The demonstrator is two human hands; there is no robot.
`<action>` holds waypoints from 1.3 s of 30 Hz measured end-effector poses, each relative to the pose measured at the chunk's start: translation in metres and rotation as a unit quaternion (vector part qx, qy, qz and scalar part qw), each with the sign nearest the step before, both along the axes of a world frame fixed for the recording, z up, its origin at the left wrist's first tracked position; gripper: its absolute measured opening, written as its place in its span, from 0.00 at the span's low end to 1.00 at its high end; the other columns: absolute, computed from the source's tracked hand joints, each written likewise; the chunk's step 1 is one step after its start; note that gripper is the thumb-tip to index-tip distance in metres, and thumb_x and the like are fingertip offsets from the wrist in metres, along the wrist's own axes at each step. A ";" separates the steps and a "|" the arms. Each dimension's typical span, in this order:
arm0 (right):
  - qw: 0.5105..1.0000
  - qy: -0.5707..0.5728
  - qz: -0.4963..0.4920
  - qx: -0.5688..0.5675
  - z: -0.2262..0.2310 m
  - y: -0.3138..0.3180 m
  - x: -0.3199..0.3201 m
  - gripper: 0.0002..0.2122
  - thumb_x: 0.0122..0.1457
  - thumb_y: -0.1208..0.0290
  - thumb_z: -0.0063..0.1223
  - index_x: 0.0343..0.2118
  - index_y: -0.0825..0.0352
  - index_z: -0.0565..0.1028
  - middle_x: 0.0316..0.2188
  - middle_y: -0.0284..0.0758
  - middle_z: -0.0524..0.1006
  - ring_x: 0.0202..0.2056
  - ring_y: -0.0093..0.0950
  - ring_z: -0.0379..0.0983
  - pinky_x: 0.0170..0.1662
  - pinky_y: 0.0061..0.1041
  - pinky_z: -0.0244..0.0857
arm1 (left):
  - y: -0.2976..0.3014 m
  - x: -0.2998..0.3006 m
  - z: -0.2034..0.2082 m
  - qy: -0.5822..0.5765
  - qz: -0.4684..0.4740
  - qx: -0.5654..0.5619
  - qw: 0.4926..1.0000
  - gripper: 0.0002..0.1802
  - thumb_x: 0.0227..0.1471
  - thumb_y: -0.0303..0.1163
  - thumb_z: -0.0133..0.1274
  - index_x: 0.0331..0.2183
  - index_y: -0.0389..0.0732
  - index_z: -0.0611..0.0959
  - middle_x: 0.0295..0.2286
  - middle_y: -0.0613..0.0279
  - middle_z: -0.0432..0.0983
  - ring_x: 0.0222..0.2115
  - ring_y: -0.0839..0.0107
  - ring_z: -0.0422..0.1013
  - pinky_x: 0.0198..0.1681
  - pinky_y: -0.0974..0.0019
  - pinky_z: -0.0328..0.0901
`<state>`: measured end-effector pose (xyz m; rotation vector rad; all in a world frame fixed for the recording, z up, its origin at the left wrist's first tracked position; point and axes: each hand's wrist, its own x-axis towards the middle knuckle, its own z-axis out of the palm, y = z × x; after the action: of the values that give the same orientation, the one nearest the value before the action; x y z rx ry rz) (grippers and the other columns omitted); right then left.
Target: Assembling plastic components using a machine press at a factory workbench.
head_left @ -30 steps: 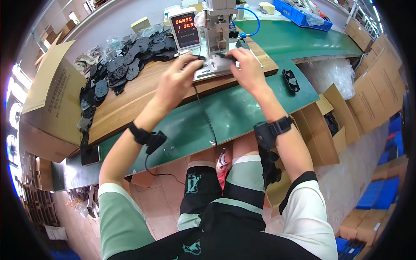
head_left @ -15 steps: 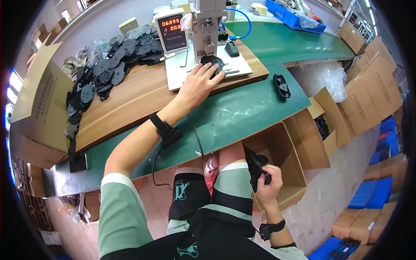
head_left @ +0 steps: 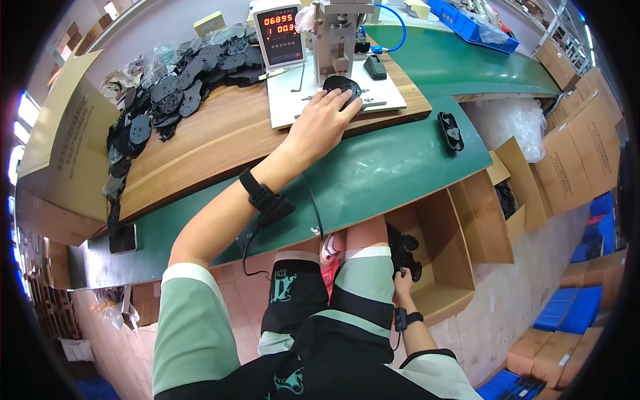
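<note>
Hands are well apart: left hand [head_left: 325, 121] has fingers on a rounded black plastic part [head_left: 343, 83], right hand [head_left: 403, 284] is low by black plastic pieces [head_left: 402, 245] in an open brown cardboard box [head_left: 441, 243]. Can't tell either grip; glossy green tabletop [head_left: 390, 150] edge runs between them.

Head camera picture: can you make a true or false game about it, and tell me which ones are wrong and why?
1. The left hand is touching a black part at the machine. True.
2. The right hand is up at the machine too. False: the right hand is low down, by the black pieces at the open cardboard box.
3. A blue hose curves beside the machine. True.
4. The crate at the upper right is red. False: the crate is blue.
5. The pile of dark flat parts is left of the machine. True.
</note>
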<state>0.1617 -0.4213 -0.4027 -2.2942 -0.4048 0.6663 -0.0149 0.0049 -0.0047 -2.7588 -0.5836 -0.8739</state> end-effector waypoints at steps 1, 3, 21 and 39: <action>0.999 0.012 0.025 -0.027 -0.002 0.011 -0.007 0.14 0.61 0.68 0.52 0.46 0.70 0.78 0.38 0.48 0.83 0.43 0.39 0.80 0.47 0.37 0.71 | 0.001 -0.006 0.000 -0.005 0.004 -0.010 1.000 0.28 0.51 0.21 0.53 0.56 0.41 0.78 0.56 0.47 0.76 0.56 0.49 0.73 0.63 0.49 0.65; 0.997 0.035 0.063 -0.034 -0.027 0.000 0.006 0.15 0.63 0.66 0.51 0.48 0.69 0.78 0.38 0.49 0.83 0.43 0.43 0.81 0.47 0.39 0.72 | 0.001 -0.001 0.003 -0.029 -0.009 -0.019 0.999 0.28 0.51 0.21 0.53 0.55 0.41 0.78 0.54 0.47 0.77 0.55 0.49 0.74 0.63 0.49 0.65; 0.792 -0.383 0.318 0.353 0.409 0.193 -0.048 0.17 0.53 0.85 0.57 0.48 0.68 0.77 0.52 0.45 0.73 0.52 0.43 0.72 0.51 0.35 0.70 | -0.006 0.009 -0.015 -0.171 -0.060 -0.069 0.981 0.37 0.46 0.20 0.56 0.60 0.40 0.72 0.53 0.54 0.76 0.56 0.52 0.68 0.64 0.49 0.61; 0.751 -0.504 0.355 0.235 0.412 0.359 -0.038 0.15 0.47 0.85 0.64 0.40 0.66 0.78 0.40 0.36 0.78 0.46 0.41 0.74 0.49 0.40 0.72 | 0.007 -0.080 -0.014 -0.255 0.039 -0.054 0.965 0.34 0.41 0.19 0.52 0.54 0.29 0.71 0.56 0.40 0.65 0.58 0.42 0.62 0.62 0.47 0.62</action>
<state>0.1233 -0.0623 0.0092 -1.7432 -1.7762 -0.4382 -0.0949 0.0117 -0.0184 -2.5720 -0.8331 -1.5898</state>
